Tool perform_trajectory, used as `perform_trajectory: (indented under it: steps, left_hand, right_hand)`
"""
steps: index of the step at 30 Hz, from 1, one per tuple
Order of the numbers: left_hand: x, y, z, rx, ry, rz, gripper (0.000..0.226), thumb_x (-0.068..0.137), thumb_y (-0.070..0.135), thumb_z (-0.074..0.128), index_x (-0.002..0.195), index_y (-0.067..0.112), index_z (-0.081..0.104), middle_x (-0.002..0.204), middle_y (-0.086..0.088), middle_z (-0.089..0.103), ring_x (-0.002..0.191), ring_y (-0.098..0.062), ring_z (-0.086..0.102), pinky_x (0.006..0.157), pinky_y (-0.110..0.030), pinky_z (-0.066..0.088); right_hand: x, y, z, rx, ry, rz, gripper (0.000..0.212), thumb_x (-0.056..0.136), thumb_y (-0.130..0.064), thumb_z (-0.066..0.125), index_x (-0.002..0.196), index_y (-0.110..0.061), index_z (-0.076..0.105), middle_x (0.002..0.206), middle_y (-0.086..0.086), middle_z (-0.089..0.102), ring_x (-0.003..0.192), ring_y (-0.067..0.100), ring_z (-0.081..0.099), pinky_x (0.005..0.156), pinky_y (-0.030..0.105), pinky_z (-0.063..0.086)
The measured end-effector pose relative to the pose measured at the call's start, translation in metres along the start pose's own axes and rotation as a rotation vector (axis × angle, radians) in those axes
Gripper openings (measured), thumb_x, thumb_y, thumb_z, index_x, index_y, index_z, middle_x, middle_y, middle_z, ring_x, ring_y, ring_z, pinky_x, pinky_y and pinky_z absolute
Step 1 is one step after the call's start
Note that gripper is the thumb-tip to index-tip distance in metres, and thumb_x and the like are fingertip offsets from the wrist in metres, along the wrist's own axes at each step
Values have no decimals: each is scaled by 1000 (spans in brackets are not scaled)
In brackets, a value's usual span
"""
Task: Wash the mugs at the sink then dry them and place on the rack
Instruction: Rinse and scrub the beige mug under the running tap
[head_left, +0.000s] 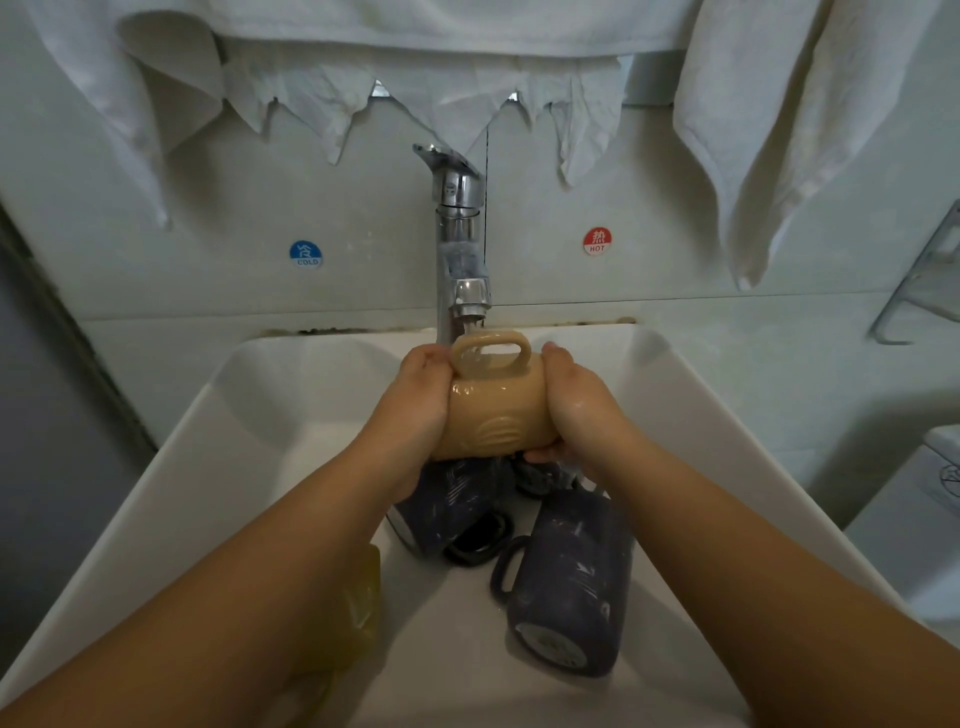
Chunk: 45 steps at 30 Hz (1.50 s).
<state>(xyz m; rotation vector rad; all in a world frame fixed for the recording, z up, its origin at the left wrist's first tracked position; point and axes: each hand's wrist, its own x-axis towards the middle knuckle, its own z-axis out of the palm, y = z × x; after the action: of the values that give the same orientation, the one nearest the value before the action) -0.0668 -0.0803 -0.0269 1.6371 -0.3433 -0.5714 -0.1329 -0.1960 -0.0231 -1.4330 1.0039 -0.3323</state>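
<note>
You hold the tan mug (496, 415) on its side at the centre of the frame, directly under the chrome faucet (457, 234), whose stream of water lands on the mug's handle, which points up. Your left hand (415, 410) wraps the mug's left end, fingers curled round it near the handle; your right hand (576, 410) cups the right end, wet, with the fingers curved over the top and the thumb tucked beneath the body. Both grips are firm and close on the ceramic. Below your hands, in the white sink (701, 415), two dark blue mugs lie on their sides: one dark mug (452, 512) sits just under your left wrist, partly hidden, and the other dark mug (569, 587) lies in the lower centre of the frame with its base toward you and its handle to the left. A yellowish object (361, 608), half covered by your left forearm, rests at the lower left of the basin; you cannot tell what it is. White cloths (769, 130) hang across the top of the frame, with a blue cold sticker (305, 254) and a red hot sticker (597, 241) on the wall either side of the faucet.
</note>
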Motion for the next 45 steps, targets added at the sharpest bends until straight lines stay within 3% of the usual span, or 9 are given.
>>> perform_trajectory:
  steps: [4,8,14,17,21,27,32,41,45]
  left_hand:
    - [-2,-7,-2,-19,-81,39,42,102,26,33,143,37,32,128,-7,48,115,-32,51,102,-53,44]
    - [0,-6,-8,3,104,83,29,102,34,36,128,30,50,122,-5,55,107,-26,55,98,-50,47]
    - [-1,4,-16,-170,93,-147,46,97,53,42,133,25,49,127,-9,55,110,-32,57,96,-51,50]
    - [-2,8,-25,-134,-49,-278,56,88,61,51,130,25,46,124,-13,55,103,-34,61,75,-43,55]
    - [0,6,-38,-167,-118,-248,60,85,54,60,130,15,48,111,-17,60,81,-28,64,51,-29,52]
    - [-6,5,-26,106,-125,-40,42,92,60,44,109,24,58,104,-6,66,94,-23,64,73,-32,53]
    - [-6,11,-22,-143,-142,-33,49,97,53,41,125,17,58,116,-8,67,96,-23,67,70,-27,57]
    - [-6,1,-22,-95,-191,-18,34,102,38,40,115,13,59,113,-13,65,103,-28,66,86,-39,57]
    - [-6,4,-15,-151,-204,-34,38,102,40,38,105,12,63,108,-14,68,99,-24,67,74,-31,59]
  right_hand:
    - [-3,-2,-3,22,-27,43,40,98,-51,31,117,-18,44,111,14,51,106,41,55,73,51,57]
    - [-9,-1,5,3,-93,-49,52,99,-51,32,135,-16,43,125,13,50,108,37,54,66,47,59]
    - [-12,4,7,21,-139,-259,38,100,-46,33,124,-19,47,100,0,49,100,26,53,69,43,58]
    - [-7,3,4,20,-103,-370,20,100,-38,37,108,-25,49,98,0,54,98,23,55,89,47,52]
    - [-7,5,-5,-94,-311,-373,27,90,-35,58,114,-32,48,112,1,51,101,24,55,87,44,54]
    - [-8,2,-5,-460,-340,-447,64,71,-53,74,119,-26,42,113,-2,54,97,18,59,82,35,55]
    - [-7,0,-4,-583,-74,-416,72,74,-74,55,119,-20,41,105,0,57,91,20,59,81,44,55]
    - [-13,-1,-12,-554,-220,-396,88,70,-60,71,137,-21,30,120,0,50,102,21,56,84,39,54]
    - [-12,-2,-13,-469,-208,-381,84,74,-53,72,140,-22,30,123,1,48,99,19,54,73,30,49]
